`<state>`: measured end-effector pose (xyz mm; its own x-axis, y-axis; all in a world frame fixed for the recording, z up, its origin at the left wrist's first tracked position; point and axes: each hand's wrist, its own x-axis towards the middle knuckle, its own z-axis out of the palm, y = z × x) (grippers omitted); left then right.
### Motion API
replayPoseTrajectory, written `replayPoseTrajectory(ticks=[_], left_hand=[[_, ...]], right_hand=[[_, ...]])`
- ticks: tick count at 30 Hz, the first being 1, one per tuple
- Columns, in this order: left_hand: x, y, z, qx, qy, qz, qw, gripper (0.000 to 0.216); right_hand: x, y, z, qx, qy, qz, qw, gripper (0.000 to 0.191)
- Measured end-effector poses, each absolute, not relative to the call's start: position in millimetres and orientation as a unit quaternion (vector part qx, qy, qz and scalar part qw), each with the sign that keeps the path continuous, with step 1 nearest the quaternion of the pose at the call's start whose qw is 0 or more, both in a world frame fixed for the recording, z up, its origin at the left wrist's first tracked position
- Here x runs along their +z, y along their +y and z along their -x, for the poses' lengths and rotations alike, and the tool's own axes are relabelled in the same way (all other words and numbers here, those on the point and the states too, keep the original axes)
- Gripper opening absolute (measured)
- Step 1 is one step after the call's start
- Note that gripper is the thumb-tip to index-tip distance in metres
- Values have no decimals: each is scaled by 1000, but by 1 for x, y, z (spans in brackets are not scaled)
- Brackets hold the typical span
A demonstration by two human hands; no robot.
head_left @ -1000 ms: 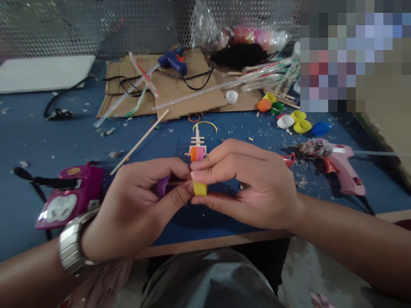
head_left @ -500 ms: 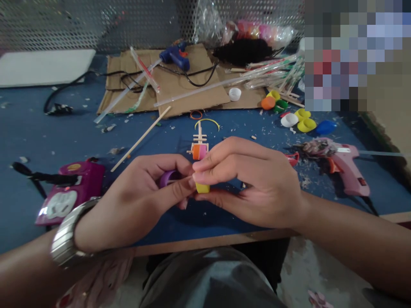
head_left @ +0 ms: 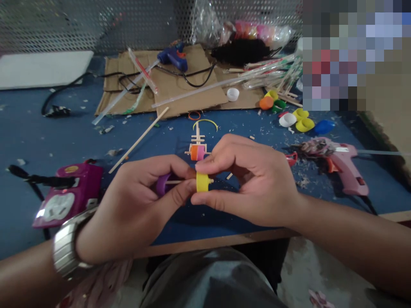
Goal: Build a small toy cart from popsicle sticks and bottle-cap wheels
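Note:
Both my hands meet over the near edge of the blue table (head_left: 38, 137). My left hand (head_left: 135, 205), with a metal watch on the wrist, pinches a purple bottle cap (head_left: 162, 184) fixed on a thin wooden stick (head_left: 175, 182). My right hand (head_left: 250, 184) pinches a yellow bottle cap (head_left: 202, 182) on the other end of the same stick. Just behind the hands lies a small stick frame with an orange and pink cap pair (head_left: 197, 152).
A pink glue gun (head_left: 343, 164) lies at the right, a magenta power strip (head_left: 67, 194) at the left. Cardboard (head_left: 180, 90) with a blue glue gun (head_left: 173, 57), cables and straws sits behind. Loose coloured caps (head_left: 298, 122) and a long wooden skewer (head_left: 138, 140) lie about.
My right fingers have shifted on the yellow cap, and the cap now shows more fully on the stick. Both hands stay in the same place.

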<state>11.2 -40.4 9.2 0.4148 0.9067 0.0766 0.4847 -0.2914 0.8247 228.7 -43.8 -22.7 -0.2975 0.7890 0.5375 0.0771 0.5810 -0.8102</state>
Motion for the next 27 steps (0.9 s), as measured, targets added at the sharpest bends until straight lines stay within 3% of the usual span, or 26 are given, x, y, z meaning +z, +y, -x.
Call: replayPoseTrajectory(ticks=[9,17,27], left_hand=[[11,-31,-13,248,448,-673,534,21],[9,-40,-8,282,449,-772,350,16],[4,-45,-8,314,379,-832,254,16]], right_hand=[[-19,-43,-233,276,-782,282,483,14],[-21,-42,-232,351,-734,299,498,27],[-22,-45,-228,441,-672,331,494,31]])
